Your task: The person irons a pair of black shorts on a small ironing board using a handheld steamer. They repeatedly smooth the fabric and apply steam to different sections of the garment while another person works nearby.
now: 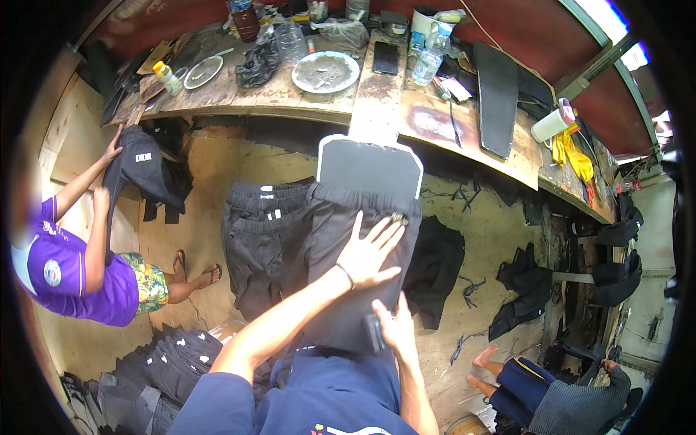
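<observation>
Shorts (348, 239) half-drawn onto the grey pallet (370, 167).
My left hand (368, 254) presses flat, fingers apart; my right hand (395, 326) pinches the hem.

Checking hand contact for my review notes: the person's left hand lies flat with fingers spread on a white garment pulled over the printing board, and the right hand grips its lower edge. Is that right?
Not quite: the garment is black, not white, as the head view shows. The left hand does lie flat on it with fingers spread, over the board, and the right hand grips its lower edge.
</observation>
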Demonstrator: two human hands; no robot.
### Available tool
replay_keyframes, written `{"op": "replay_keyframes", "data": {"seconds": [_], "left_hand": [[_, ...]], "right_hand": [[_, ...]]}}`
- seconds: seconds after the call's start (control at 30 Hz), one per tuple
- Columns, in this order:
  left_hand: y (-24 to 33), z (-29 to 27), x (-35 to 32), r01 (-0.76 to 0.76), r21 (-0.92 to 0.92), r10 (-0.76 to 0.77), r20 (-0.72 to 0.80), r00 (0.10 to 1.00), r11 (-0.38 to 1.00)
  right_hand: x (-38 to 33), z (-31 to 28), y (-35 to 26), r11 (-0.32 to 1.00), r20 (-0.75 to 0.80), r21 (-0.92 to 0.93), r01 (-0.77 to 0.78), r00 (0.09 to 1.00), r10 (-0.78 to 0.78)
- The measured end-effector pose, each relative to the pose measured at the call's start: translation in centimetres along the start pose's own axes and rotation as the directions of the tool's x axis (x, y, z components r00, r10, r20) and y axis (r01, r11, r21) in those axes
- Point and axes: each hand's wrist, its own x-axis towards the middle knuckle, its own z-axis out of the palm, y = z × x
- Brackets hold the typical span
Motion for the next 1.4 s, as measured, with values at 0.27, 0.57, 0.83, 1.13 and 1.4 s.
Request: {"op": "replay_keyframes", "data": {"seconds": [0.27, 0.57, 0.83, 1.13, 1.4], "left_hand": [[-5.1, -2.0, 10.7, -0.053, 0.093, 0.072, -0.214, 0.974, 0.994], [-3.7, -9.9, 12.5, -0.121, 0.382, -0.157, 0.620, 0.769, 0.916], [-8.4, -4.8, 8.8, -0.293, 0.298, 0.417, -0.602, 0.681, 0.908], [-13.8, -4.0, 13.7, -0.108, -0.010, 0.106, -0.149, 0.983, 0.994], [-15.7, -3.6, 15.2, -0.141, -0.013, 0.135, -0.215, 0.967, 0.990]], "right_hand": [[10.1, -0.2, -5.6, 0.982, -0.132, -0.189, 0.026, 0.990, -0.052], [7.6, 0.6, -7.0, 0.984, -0.307, -0.103, 0.143, 0.937, -0.168], [1.6, 5.9, -4.5, 0.506, -0.147, -0.456, 0.732, 0.499, -0.854], [6.0, 4.9, -7.0, 0.322, 0.293, -0.371, 0.871, 0.439, -0.849], [18.8, 4.4, -9.0, 0.326, 0.296, -0.399, 0.857, 0.457, -0.839]]}}
